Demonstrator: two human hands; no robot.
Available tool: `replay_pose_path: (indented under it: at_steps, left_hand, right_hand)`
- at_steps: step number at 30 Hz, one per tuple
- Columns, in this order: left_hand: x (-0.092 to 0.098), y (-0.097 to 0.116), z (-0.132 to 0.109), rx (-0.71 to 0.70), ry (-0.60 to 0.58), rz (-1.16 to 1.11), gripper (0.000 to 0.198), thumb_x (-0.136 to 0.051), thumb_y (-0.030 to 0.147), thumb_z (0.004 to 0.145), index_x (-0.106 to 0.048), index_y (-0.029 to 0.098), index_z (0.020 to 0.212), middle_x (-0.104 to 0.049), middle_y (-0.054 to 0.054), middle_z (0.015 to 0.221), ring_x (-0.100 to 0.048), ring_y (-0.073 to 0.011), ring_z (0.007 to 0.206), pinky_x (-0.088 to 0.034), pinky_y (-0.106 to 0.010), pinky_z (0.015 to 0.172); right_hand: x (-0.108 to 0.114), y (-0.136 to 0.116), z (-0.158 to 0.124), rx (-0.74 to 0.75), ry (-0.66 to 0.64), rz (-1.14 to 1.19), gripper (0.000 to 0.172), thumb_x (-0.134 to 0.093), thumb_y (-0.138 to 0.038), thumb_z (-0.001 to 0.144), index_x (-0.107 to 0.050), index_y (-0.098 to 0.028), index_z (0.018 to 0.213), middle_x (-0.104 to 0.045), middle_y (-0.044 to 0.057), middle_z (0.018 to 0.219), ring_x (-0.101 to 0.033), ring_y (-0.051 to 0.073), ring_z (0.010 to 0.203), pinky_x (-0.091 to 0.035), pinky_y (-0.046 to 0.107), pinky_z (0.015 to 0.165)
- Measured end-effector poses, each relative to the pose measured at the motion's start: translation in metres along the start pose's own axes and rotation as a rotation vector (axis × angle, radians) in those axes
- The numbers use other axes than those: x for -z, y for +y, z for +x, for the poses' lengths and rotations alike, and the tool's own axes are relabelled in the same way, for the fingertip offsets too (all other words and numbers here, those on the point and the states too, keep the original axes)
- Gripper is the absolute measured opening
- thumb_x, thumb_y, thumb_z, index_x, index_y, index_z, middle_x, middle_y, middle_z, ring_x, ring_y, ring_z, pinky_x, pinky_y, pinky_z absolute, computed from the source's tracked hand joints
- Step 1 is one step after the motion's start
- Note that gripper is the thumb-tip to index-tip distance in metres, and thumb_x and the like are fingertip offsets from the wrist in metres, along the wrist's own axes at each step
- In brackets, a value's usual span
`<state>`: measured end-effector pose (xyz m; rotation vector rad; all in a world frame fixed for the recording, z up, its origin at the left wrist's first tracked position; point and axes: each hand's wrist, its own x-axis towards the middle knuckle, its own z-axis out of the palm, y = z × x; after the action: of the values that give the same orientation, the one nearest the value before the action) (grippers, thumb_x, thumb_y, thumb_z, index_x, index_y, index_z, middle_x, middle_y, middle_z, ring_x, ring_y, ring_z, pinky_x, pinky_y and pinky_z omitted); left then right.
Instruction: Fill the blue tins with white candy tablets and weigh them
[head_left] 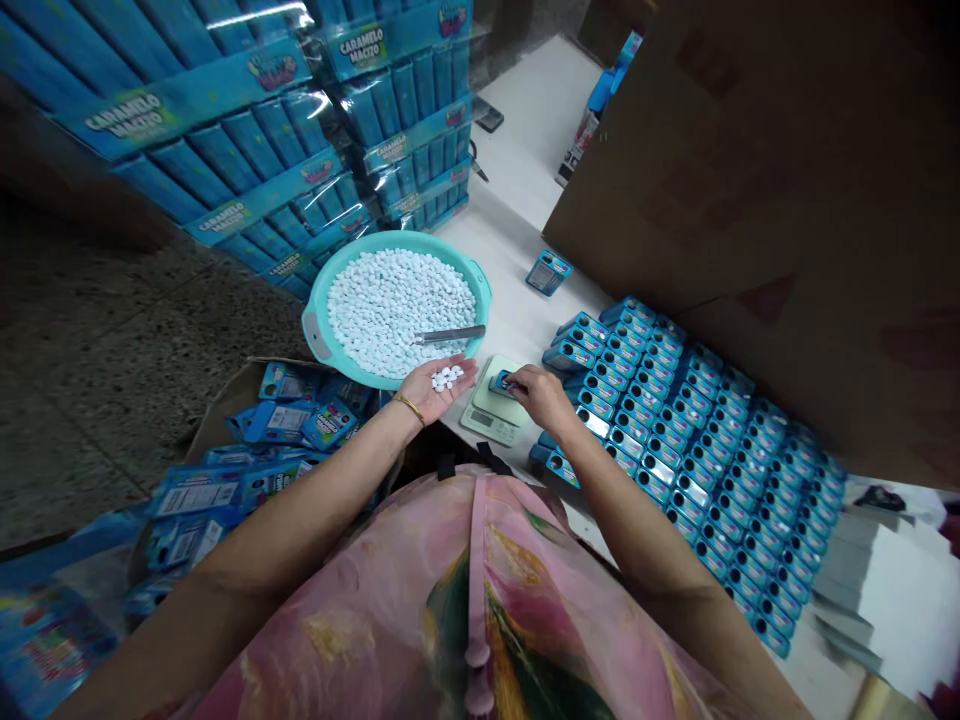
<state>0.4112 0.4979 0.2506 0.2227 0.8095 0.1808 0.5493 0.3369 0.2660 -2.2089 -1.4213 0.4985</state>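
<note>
Small blue box (501, 381) mostly hidden under your right hand (536, 395); scale (487, 415) readout too small to read. Box sits on scale, your right fingertips pinched around it. Your left hand (433, 390) cupped open, palm up, few white candies (447, 377) in it, just beside scale. Teal basin (315, 318) behind: heaped candies, metal scoop (450, 334).
</note>
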Motion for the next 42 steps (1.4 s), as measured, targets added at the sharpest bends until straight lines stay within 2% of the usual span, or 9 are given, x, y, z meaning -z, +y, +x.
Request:
replay_pose_path:
  at_steps: [4, 13, 17, 23, 31, 37, 42]
  left_hand:
    - [-0.003, 0.003, -0.002, -0.007, 0.012, -0.003, 0.017, -0.049, 0.007, 0.072, -0.060, 0.007, 0.086, -0.066, -0.015, 0.087, -0.062, -0.0240, 0.089, -0.052, -0.035, 0.075]
    - [0.001, 0.007, -0.005, -0.026, 0.025, -0.017, 0.018, -0.047, 0.006, 0.073, -0.060, 0.005, 0.087, -0.065, -0.016, 0.086, -0.062, -0.0242, 0.087, -0.053, -0.034, 0.073]
    - [0.001, 0.010, -0.007, -0.035, 0.034, -0.027, 0.018, -0.048, 0.006, 0.073, -0.060, 0.005, 0.087, -0.065, -0.016, 0.086, -0.062, -0.0245, 0.087, -0.053, -0.034, 0.073]
    - [0.002, 0.010, -0.006, -0.027, 0.040, -0.028, 0.018, -0.049, 0.006, 0.073, -0.060, 0.005, 0.088, -0.065, -0.016, 0.086, -0.062, -0.0246, 0.087, -0.054, -0.034, 0.073]
    - [0.004, 0.009, -0.005, -0.010, 0.044, -0.040, 0.017, -0.049, 0.006, 0.074, -0.060, 0.005, 0.087, -0.065, -0.016, 0.086, -0.062, -0.0248, 0.088, -0.054, -0.035, 0.072]
    - [0.007, 0.015, -0.004, -0.030, 0.056, -0.058, 0.017, -0.049, 0.006, 0.074, -0.060, 0.006, 0.087, -0.065, -0.015, 0.086, -0.062, -0.0244, 0.087, -0.054, -0.036, 0.072]
    - [0.010, 0.020, -0.001, -0.028, 0.054, -0.058, 0.018, -0.047, 0.007, 0.075, -0.059, 0.007, 0.089, -0.065, -0.015, 0.088, -0.062, -0.0240, 0.087, -0.054, -0.036, 0.071]
  right_hand:
    - [0.002, 0.002, -0.001, -0.001, 0.046, 0.029, 0.018, -0.054, -0.015, 0.076, -0.064, -0.020, 0.090, -0.061, 0.004, 0.086, -0.057, 0.015, 0.079, -0.042, 0.024, 0.071]
    - [0.028, 0.010, -0.012, -0.078, 0.225, 0.148, 0.017, -0.051, -0.020, 0.078, -0.063, -0.019, 0.091, -0.061, 0.004, 0.085, -0.057, 0.016, 0.080, -0.044, 0.027, 0.072]
    - [0.028, 0.013, -0.018, -0.106, 0.225, 0.151, 0.017, -0.052, -0.022, 0.078, -0.063, -0.019, 0.090, -0.062, 0.004, 0.084, -0.057, 0.016, 0.078, -0.045, 0.028, 0.070]
    - [0.015, 0.009, -0.017, -0.110, 0.214, 0.161, 0.015, -0.054, -0.020, 0.077, -0.064, -0.019, 0.088, -0.062, 0.004, 0.081, -0.057, 0.015, 0.075, -0.044, 0.026, 0.069]
    - [-0.001, -0.002, -0.003, -0.024, 0.175, 0.184, 0.015, -0.052, -0.022, 0.079, -0.063, -0.020, 0.088, -0.063, 0.004, 0.085, -0.058, 0.016, 0.079, -0.044, 0.026, 0.072]
    - [0.010, 0.011, -0.009, -0.085, 0.265, 0.156, 0.022, -0.044, -0.022, 0.083, -0.062, -0.020, 0.094, -0.063, 0.005, 0.090, -0.057, 0.017, 0.085, -0.044, 0.029, 0.078]
    - [0.017, 0.025, -0.019, -0.144, 0.243, 0.128, 0.024, -0.045, -0.029, 0.083, -0.060, -0.020, 0.099, -0.061, 0.006, 0.094, -0.056, 0.018, 0.083, -0.046, 0.030, 0.073]
